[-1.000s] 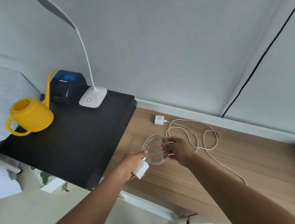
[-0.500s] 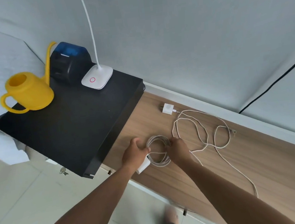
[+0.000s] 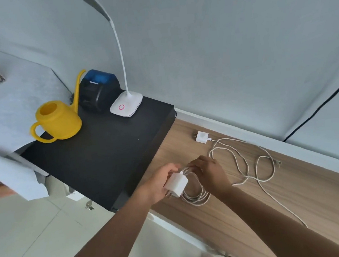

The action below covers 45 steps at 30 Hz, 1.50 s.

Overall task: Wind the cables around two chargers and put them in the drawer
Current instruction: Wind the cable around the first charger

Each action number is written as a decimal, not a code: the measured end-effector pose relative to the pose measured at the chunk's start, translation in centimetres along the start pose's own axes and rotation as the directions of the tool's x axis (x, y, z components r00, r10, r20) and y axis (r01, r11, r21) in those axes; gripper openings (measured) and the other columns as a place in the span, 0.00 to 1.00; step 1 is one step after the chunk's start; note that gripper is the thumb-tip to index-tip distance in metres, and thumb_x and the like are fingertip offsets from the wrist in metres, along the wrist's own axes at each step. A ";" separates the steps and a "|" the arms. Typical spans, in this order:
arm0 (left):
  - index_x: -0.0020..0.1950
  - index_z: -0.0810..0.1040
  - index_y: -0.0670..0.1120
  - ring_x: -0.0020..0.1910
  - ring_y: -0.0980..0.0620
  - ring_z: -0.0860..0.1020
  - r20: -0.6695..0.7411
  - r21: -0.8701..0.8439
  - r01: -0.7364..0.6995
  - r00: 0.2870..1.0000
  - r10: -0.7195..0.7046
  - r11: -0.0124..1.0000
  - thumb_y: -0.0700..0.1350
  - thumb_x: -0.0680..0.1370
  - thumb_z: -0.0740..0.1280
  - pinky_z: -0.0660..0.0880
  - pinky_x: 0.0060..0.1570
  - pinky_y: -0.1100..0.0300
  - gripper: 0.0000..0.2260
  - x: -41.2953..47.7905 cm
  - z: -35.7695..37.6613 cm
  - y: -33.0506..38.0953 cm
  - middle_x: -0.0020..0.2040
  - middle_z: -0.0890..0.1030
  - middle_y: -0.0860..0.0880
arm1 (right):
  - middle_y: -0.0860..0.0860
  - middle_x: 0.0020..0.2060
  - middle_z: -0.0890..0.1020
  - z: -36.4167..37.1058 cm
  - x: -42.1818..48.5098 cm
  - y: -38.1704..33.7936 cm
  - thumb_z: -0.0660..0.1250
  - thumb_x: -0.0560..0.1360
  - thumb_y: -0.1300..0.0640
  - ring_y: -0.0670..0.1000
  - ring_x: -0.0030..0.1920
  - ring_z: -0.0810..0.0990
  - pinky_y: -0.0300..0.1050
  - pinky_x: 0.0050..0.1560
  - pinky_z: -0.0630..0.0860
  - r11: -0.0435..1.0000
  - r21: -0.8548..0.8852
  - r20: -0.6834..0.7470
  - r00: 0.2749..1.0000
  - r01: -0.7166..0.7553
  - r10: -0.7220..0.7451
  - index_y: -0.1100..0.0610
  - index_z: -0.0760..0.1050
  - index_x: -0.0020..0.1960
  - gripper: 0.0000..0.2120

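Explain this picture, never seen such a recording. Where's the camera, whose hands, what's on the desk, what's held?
There is no robot here. A person works with bare hands, and the camera is worn on their head, looking forward and down, so both arms enter from the bottom edge. The left hand grips a white charger. The right hand pinches the coiled cable beside it. On the wooden desk lies a second charger, with its loose cable sprawled in loops, not yet wound. To the left, a black shelf carries a yellow watering can, a white lamp and a black and blue device.
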<state>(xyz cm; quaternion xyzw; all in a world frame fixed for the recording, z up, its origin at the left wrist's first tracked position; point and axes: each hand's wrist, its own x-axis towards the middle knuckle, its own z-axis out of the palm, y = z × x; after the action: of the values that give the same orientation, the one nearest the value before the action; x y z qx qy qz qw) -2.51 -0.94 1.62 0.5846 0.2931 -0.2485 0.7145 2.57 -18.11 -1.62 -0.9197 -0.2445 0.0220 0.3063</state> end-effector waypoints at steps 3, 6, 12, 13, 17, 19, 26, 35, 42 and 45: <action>0.67 0.72 0.38 0.49 0.45 0.78 0.151 -0.117 0.042 0.988 -0.024 0.992 0.37 0.79 0.58 0.76 0.45 0.54 0.17 -1.4 -0.7 1.3 0.54 0.77 0.39 | 0.49 0.45 0.81 -1.4 1.8 -1.3 0.66 0.77 0.57 0.55 0.46 0.81 0.47 0.46 0.76 0.994 0.083 -0.020 0.997 -0.067 0.069 0.51 0.83 0.50 0.07; 0.63 0.74 0.37 0.53 0.45 0.80 0.213 -0.103 -0.032 0.976 0.053 0.994 0.34 0.80 0.61 0.79 0.51 0.53 0.13 -2.6 -1.1 2.7 0.55 0.81 0.39 | 0.45 0.43 0.77 -3.2 3.1 -2.3 0.67 0.77 0.56 0.53 0.46 0.80 0.48 0.48 0.76 0.987 0.141 -0.072 0.994 -0.071 0.082 0.52 0.83 0.49 0.06; 0.64 0.77 0.40 0.51 0.43 0.83 0.155 -0.039 -0.190 0.969 0.194 0.981 0.34 0.74 0.71 0.82 0.45 0.55 0.18 -3.7 -1.1 4.7 0.55 0.84 0.38 | 0.43 0.40 0.79 -7.4 5.6 -3.8 0.71 0.72 0.54 0.44 0.41 0.77 0.39 0.44 0.70 0.974 0.212 -0.160 0.981 -0.079 0.114 0.48 0.82 0.41 0.02; 0.65 0.77 0.42 0.51 0.43 0.83 0.162 -0.029 -0.209 0.964 0.211 0.977 0.35 0.74 0.71 0.81 0.45 0.55 0.19 -4.0 -0.9 4.9 0.55 0.84 0.38 | 0.45 0.41 0.80 -7.9 5.8 -4.1 0.70 0.73 0.54 0.45 0.42 0.78 0.40 0.45 0.72 0.969 0.233 -0.172 0.977 -0.084 0.126 0.48 0.82 0.42 0.03; 0.65 0.78 0.45 0.53 0.43 0.82 0.207 -0.016 -0.280 0.938 0.278 0.960 0.36 0.74 0.71 0.81 0.45 0.57 0.19 -5.7 -0.2 6.1 0.56 0.84 0.41 | 0.47 0.44 0.82 -9.7 6.8 -4.9 0.69 0.75 0.58 0.46 0.42 0.80 0.34 0.45 0.73 0.941 0.330 -0.243 0.956 -0.077 0.164 0.50 0.82 0.45 0.05; 0.64 0.78 0.44 0.53 0.42 0.82 0.221 -0.033 -0.306 0.926 0.305 0.952 0.34 0.74 0.71 0.82 0.47 0.56 0.18 -6.6 0.2 6.7 0.57 0.84 0.40 | 0.46 0.43 0.84 -10.3 7.1 -5.2 0.69 0.75 0.57 0.46 0.41 0.80 0.38 0.46 0.74 0.912 0.401 -0.268 0.941 -0.087 0.207 0.50 0.82 0.45 0.04; 0.59 0.82 0.42 0.50 0.47 0.82 0.087 0.005 -0.441 0.894 0.439 0.897 0.35 0.72 0.74 0.80 0.44 0.61 0.16 -8.3 1.0 8.5 0.54 0.85 0.42 | 0.47 0.33 0.84 -10.5 6.6 -6.9 0.66 0.75 0.56 0.49 0.38 0.82 0.44 0.42 0.75 0.841 0.492 -0.172 0.922 -0.225 0.347 0.53 0.78 0.41 0.05; 0.54 0.84 0.45 0.50 0.49 0.85 -0.134 -0.024 -0.565 0.819 0.557 0.825 0.37 0.70 0.77 0.82 0.50 0.54 0.14 -8.5 1.0 10.4 0.48 0.87 0.46 | 0.45 0.31 0.81 -7.6 4.5 -8.8 0.62 0.74 0.63 0.38 0.33 0.78 0.30 0.33 0.68 0.911 0.372 -0.047 0.977 -0.176 0.208 0.53 0.77 0.40 0.09; 0.49 0.83 0.47 0.47 0.50 0.85 -0.224 -0.065 -0.590 0.795 0.564 0.805 0.35 0.70 0.76 0.82 0.47 0.57 0.10 -8.1 0.7 10.5 0.46 0.86 0.46 | 0.50 0.33 0.83 -6.2 3.4 -9.1 0.65 0.76 0.59 0.41 0.28 0.72 0.36 0.35 0.67 0.847 0.498 -0.026 0.973 -0.187 0.230 0.54 0.80 0.36 0.12; 0.47 0.83 0.47 0.47 0.50 0.84 -0.242 -0.088 -0.600 0.787 0.567 0.795 0.35 0.71 0.76 0.82 0.46 0.58 0.10 -8.0 0.8 10.5 0.46 0.86 0.45 | 0.47 0.33 0.84 -5.9 3.1 -9.3 0.67 0.77 0.57 0.40 0.30 0.74 0.38 0.39 0.70 0.838 0.509 -0.006 0.972 -0.198 0.234 0.52 0.79 0.34 0.12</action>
<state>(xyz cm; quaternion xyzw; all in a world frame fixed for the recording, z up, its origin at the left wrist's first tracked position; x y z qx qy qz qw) -0.72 0.37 14.68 0.6094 0.1881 0.0705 0.7670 2.30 -13.50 8.89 -0.8293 -0.1143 0.0885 0.5397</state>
